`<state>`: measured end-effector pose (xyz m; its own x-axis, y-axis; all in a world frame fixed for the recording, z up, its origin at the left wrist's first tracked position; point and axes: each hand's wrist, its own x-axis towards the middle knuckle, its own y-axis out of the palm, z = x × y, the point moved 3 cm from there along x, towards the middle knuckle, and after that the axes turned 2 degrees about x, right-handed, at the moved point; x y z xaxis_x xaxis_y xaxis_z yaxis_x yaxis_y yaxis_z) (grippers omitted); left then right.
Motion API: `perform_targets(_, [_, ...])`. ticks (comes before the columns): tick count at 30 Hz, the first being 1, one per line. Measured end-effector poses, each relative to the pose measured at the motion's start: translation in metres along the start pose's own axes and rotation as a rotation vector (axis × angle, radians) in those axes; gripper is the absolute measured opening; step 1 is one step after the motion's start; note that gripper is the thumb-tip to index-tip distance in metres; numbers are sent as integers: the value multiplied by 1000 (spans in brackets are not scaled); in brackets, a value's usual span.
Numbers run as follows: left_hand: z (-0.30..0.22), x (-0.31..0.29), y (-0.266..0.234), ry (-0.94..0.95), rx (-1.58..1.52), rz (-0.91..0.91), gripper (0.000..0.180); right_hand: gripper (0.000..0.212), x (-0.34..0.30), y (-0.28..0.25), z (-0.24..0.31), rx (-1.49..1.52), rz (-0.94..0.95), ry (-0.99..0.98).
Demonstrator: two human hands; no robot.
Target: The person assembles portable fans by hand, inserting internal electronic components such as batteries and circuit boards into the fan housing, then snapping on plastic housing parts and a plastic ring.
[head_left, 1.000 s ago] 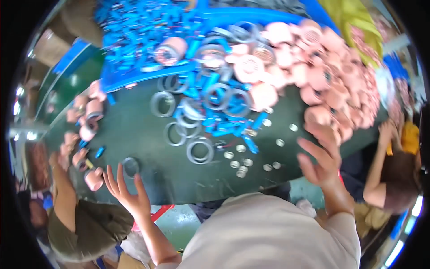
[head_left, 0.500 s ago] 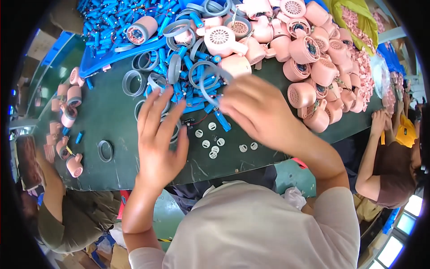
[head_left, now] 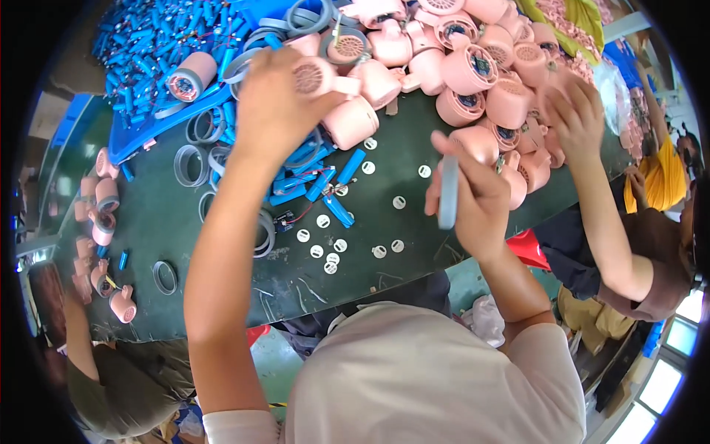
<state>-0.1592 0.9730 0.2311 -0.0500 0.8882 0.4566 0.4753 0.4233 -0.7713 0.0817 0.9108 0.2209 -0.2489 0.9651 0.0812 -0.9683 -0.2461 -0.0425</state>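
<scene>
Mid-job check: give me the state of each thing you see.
Right hand: closed on gray ring.
Gray ring: gripped, seen edge-on.
Left hand: over the pile, grip unclear.
Pink housings: heaped, several open with circuitry showing.
Blue tray: filled with blue cells.
Blue cells: others loose outside it.
White discs: loose, scattered flat.

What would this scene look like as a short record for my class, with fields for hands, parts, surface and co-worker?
Left hand: blurred, at the pink housings; grip unclear
Right hand: holding a grey ring, seen nearly edge-on
Surface: dark green table
Container: blue tray, heaped with blue cylinders
Loose parts: round white discs; a lone ring at left
Co-worker: a hand by the housings, at right
</scene>
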Motion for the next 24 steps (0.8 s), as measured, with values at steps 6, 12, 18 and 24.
perform_targets(6, [-5, -86, -60, -415, -868, -145, 80, 31, 16, 3, -4, 257, 124, 365])
perform_targets(12, [-11, -196, -65, -510, -1736, -207, 55, 26, 19, 43, 17, 108, 398, -94])
perform_targets(18, [-21, -198, -35, -612, -1810, -153, 57, 27, 20, 85, 25, 55, 525, -515])
perform_targets(24, [-36, -185, -38, -720, -1988, -215, 80, 32, 21, 110, 28, 107, 611, -695])
